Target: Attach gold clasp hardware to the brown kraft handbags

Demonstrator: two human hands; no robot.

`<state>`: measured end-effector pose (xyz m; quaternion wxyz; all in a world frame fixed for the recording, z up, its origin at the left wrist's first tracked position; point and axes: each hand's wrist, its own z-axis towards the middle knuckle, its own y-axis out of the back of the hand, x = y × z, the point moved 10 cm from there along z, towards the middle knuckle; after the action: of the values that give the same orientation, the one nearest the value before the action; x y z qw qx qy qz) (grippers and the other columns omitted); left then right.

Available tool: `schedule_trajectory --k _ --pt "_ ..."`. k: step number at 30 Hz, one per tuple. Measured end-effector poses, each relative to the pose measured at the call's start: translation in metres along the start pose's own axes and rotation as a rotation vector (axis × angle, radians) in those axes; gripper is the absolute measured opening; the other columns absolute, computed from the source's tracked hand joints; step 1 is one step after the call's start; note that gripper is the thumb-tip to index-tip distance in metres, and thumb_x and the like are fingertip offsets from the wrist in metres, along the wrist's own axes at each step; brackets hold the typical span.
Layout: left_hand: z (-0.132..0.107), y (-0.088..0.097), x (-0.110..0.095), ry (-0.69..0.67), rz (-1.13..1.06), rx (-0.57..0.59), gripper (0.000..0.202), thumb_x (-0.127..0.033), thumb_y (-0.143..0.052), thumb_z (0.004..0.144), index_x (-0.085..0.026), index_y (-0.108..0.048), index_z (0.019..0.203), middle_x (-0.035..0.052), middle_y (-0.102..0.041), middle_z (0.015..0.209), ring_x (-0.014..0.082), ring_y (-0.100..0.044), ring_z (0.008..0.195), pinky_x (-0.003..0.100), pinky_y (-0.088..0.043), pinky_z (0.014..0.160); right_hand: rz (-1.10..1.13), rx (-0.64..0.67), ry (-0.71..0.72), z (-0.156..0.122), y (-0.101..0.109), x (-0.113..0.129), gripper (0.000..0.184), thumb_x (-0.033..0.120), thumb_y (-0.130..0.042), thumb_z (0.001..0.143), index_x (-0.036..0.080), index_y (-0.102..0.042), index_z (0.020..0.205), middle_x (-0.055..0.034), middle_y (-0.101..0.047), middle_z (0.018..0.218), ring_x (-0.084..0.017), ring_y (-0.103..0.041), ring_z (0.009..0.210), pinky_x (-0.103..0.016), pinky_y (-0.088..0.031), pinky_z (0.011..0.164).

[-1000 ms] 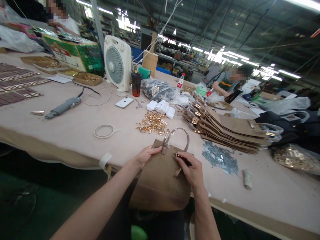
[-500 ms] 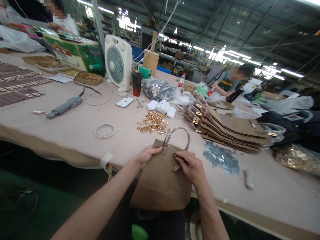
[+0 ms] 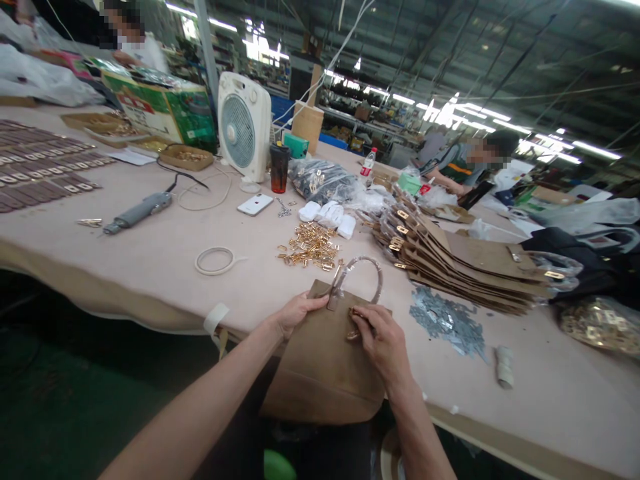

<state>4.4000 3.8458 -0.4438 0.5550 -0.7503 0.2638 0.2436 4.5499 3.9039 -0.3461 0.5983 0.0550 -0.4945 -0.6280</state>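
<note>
A brown handbag point(image 3: 327, 360) leans upright against the table's front edge, its plastic-wrapped handle point(image 3: 377, 270) standing up in a loop. My left hand point(image 3: 300, 313) is closed on the bag's upper left edge, thumb on the front face near the handle's base. My right hand point(image 3: 380, 333) pinches at the upper front of the bag. Between its fingertips is a small shiny gold-coloured metal piece point(image 3: 353, 335), partly hidden by the fingers. Just beyond the bag lies a heap of gold-coloured metal fittings point(image 3: 313, 245).
Stacked brown bags point(image 3: 470, 273) lie to the right, behind grey metal plates point(image 3: 445, 320). A tape roll point(image 3: 214, 261), grey electric screwdriver point(image 3: 140, 212), phone point(image 3: 255, 204) and fan point(image 3: 244, 127) are on the left. A co-worker point(image 3: 465, 163) sits across the table.
The view has shifted slightly, so the table things appear a little further right. Both hands keep their places on the bag; the right fingers have moved only slightly.
</note>
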Motion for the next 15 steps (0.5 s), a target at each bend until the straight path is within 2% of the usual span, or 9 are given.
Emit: schedule_trajectory --k 7,15 --pt "0.0 0.0 0.002 0.021 0.036 -0.005 0.044 -0.033 -0.089 0.076 -0.013 -0.073 0.111 0.0121 -0.08 0.102 0.0241 -0.077 0.085 0.036 -0.063 0.083 -0.068 -0.003 0.016 0.002 0.0 0.005 0.018 0.027 -0.058 0.102 0.024 -0.073 0.112 -0.0066 -0.074 0.103 -0.02 -0.069 0.096 -0.035 -0.059 0.088" --pt "0.001 0.003 0.001 0.006 0.016 0.009 0.045 -0.033 -0.09 0.074 -0.014 -0.071 0.111 0.0114 -0.08 0.1 0.0242 -0.077 0.086 0.037 -0.06 0.088 -0.292 0.018 0.018 -0.005 -0.011 0.013 0.021 0.026 -0.052 0.105 0.021 -0.07 0.116 -0.0068 -0.069 0.097 -0.018 -0.068 0.09 -0.03 -0.055 0.082"
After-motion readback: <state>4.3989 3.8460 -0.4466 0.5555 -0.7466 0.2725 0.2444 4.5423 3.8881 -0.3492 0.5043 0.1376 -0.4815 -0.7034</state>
